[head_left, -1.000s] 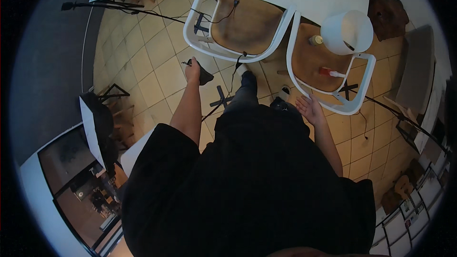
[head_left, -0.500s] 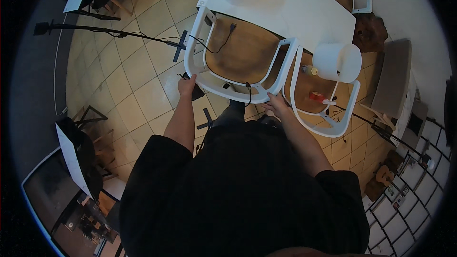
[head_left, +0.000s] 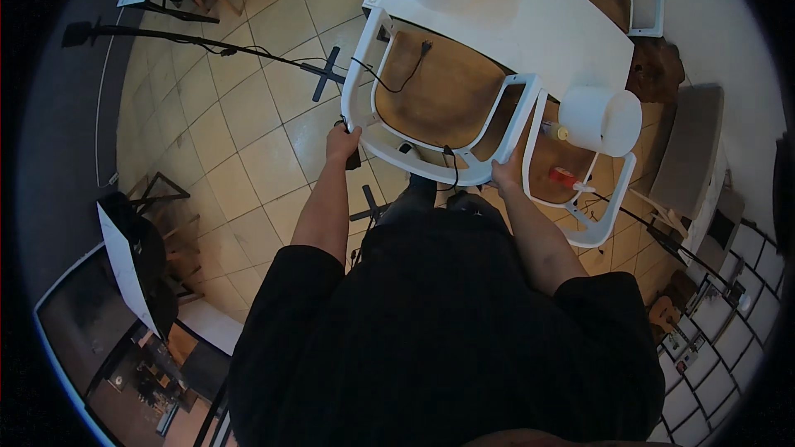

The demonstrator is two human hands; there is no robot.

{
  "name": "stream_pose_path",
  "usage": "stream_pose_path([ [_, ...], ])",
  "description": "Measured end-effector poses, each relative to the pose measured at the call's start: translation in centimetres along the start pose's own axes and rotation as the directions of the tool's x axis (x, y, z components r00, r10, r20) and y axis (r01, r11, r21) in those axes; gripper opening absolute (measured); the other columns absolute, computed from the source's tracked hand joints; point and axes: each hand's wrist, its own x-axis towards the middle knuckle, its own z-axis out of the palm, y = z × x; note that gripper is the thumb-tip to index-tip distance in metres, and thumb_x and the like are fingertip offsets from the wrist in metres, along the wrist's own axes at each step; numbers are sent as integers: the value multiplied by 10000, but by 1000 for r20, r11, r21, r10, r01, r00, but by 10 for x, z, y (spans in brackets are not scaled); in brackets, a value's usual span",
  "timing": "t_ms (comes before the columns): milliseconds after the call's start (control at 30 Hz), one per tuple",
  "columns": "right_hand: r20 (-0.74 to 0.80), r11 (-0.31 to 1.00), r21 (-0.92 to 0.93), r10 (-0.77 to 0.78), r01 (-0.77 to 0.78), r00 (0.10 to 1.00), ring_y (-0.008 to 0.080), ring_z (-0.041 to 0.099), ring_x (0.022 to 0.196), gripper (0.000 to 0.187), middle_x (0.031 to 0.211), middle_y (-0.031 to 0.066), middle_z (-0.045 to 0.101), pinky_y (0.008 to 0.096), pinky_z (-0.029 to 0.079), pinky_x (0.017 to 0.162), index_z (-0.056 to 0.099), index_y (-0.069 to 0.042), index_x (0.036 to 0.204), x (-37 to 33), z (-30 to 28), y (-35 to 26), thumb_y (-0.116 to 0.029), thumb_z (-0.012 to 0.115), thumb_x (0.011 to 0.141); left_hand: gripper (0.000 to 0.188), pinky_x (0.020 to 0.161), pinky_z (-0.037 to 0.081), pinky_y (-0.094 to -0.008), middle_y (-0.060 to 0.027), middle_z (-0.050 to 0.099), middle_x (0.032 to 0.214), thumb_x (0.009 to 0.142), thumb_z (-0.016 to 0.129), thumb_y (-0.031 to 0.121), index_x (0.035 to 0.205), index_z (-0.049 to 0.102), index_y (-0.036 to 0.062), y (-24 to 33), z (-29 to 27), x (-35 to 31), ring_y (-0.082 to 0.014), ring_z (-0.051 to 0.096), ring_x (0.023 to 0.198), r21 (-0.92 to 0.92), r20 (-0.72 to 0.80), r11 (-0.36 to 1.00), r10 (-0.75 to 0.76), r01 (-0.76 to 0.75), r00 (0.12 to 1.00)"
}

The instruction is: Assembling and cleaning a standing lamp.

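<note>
A white-framed armchair (head_left: 439,95) with a brown seat stands against the white table (head_left: 538,37). My left hand (head_left: 342,144) is closed around the left part of its curved rail. On the right, my right hand (head_left: 507,175) grips the rail's near right corner, its fingers partly hidden by the frame. A black cable with a plug (head_left: 426,49) lies across the seat, and another short black cable (head_left: 454,167) hangs over the near rail. Just below my left hand is a small black object (head_left: 354,159), mostly covered.
Close on the right stands a second white chair (head_left: 617,207), with a white cylindrical container (head_left: 600,120) and a red item (head_left: 563,175) over its seat. A black stand (head_left: 327,73) reaches across the tiled floor at left. A brown stool-like block (head_left: 654,66) sits beyond the table.
The whole view has shifted, so the chairs and table appear farther right and slightly lower. My right hand has moved a little up along the chair's right corner; my left hand keeps its hold.
</note>
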Motion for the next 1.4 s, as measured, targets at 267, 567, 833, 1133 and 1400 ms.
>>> stream_pose_path([
  [267,211,998,19,48,-54,976,402,677,1053,943,1423,277,455,485,657,699,-115,-217,1610,-10,-11,-10,-13,535,958,417,818,547,-438,-211,742,905,837,682,365,999,734,-15,-20,18,-3,-356,725,875,-275,-128,958,46,-80,991],
  [567,365,995,62,53,-81,929,424,640,1148,973,1541,285,299,475,655,784,-196,-260,1590,-28,27,-6,16,510,981,425,813,549,-432,-220,740,934,832,678,338,1027,708,-38,-82,-9,-7,-353,727,883,-261,-186,965,-18,-32,982],
  [833,571,977,-17,183,-212,800,395,593,1235,1020,1577,239,256,502,616,904,-358,-329,1508,-61,80,-26,50,433,988,424,810,544,-426,-204,738,945,861,686,341,1070,692,-28,-148,-53,-2,-337,721,879,-161,-234,982,-132,96,963],
  [1133,680,972,-60,206,-227,704,373,677,1103,992,1500,307,351,482,607,910,-367,-357,1498,-74,83,-51,16,408,1004,378,827,546,-493,-252,722,961,891,689,334,983,695,-33,-178,-52,8,-422,709,910,-104,-433,994,-65,22,899],
  [1400,695,935,-235,352,-265,627,379,662,1126,514,1411,326,455,457,580,958,217,2,1524,-21,72,-74,-188,377,1074,423,812,549,-479,-252,724,977,942,674,346,1072,675,-57,-143,-28,10,-407,716,909,-374,-532,908,-378,190,758],
])
